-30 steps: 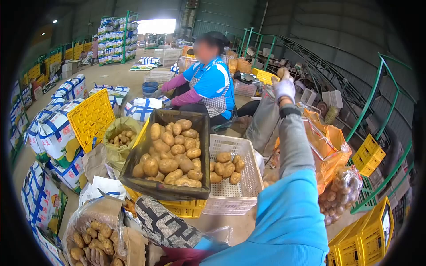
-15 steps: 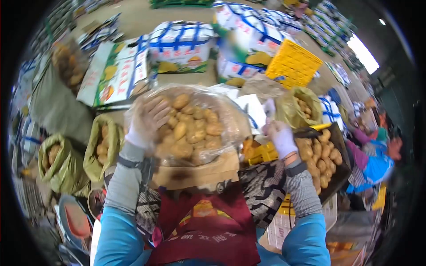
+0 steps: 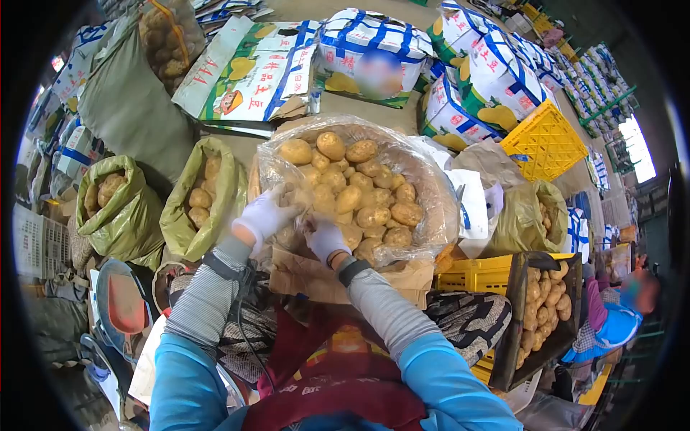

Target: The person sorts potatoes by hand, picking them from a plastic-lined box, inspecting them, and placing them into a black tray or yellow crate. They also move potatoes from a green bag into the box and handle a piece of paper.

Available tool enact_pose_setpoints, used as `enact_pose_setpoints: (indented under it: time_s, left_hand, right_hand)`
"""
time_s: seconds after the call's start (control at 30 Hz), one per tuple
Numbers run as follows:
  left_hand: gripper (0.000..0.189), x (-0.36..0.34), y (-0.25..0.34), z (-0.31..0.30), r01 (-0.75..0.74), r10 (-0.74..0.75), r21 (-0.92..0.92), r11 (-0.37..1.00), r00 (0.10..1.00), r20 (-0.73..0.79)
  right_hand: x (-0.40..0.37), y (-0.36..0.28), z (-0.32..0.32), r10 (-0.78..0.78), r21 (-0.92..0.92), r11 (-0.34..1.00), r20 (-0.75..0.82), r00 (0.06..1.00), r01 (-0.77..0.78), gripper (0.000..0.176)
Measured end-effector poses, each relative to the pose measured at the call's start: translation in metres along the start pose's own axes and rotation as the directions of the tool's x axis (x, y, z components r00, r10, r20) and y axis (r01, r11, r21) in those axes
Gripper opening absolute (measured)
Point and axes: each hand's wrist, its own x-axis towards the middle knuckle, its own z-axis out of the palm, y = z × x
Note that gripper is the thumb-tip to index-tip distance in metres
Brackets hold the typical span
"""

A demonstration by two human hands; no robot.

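A box lined with clear plastic (image 3: pixel 438 179) and filled with potatoes (image 3: pixel 348 197) stands in front of me. Both hands wear white gloves and meet at its near left edge. My left hand (image 3: pixel 264 215) has its fingers bent towards the liner and the potatoes there. Close beside it, my right hand (image 3: pixel 325 238) has its fingers drawn together at the plastic; what they hold, if anything, is hidden. Brown paper (image 3: pixel 316 276) hangs over the near side of the box.
Green sacks of potatoes (image 3: pixel 122 208) stand at the left. A dark crate of potatoes (image 3: pixel 517 316) and a yellow crate (image 3: pixel 471 276) are at the right. Printed cartons (image 3: pixel 374 54) lie beyond the box. At far right is another person (image 3: pixel 611 327).
My right hand has moved left from beside the dark crate to the liner's near edge. My left hand has come down off the potatoes to meet it. The view has turned right.
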Motion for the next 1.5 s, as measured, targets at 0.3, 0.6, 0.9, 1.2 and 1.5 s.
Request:
enact_pose_setpoints:
  time_s: [0.3, 0.6, 0.9, 1.2, 1.5]
  left_hand:
    - [0.057, 0.022, -0.017, 0.027, 0.012, 0.020, 0.647, 0.762, 0.999, -0.043]
    - [0.027, 0.029, -0.082, -0.086, 0.254, -0.085, 0.823, 0.508, 0.966, -0.245]
    - [0.031, 0.058, -0.029, -0.013, -0.451, 0.428, 0.308, 0.838, 0.892, 0.144]
    - [0.036, 0.128, -0.079, -0.017, -0.076, 0.271, 0.792, 0.606, 0.955, -0.117]
    - [0.036, 0.142, -0.100, -0.009, -0.115, 0.405, 0.819, 0.562, 0.902, -0.152]
  right_hand:
    - [-0.068, -0.034, 0.013, -0.193, 0.382, 0.923, 0.348, 0.918, 0.049, 0.025]
    - [-0.074, -0.046, 0.014, -0.147, 0.361, 0.933, 0.344, 0.928, 0.014, 0.020]
    - [-0.072, -0.024, 0.054, -0.362, 0.002, 0.921, 0.371, 0.855, 0.390, 0.032]
    - [-0.025, -0.038, -0.070, -0.099, 0.460, 0.879, -0.072, 0.992, 0.121, 0.027]
    - [0.161, -0.043, 0.017, 0.128, -0.110, 0.987, 0.082, 0.988, -0.118, 0.050]
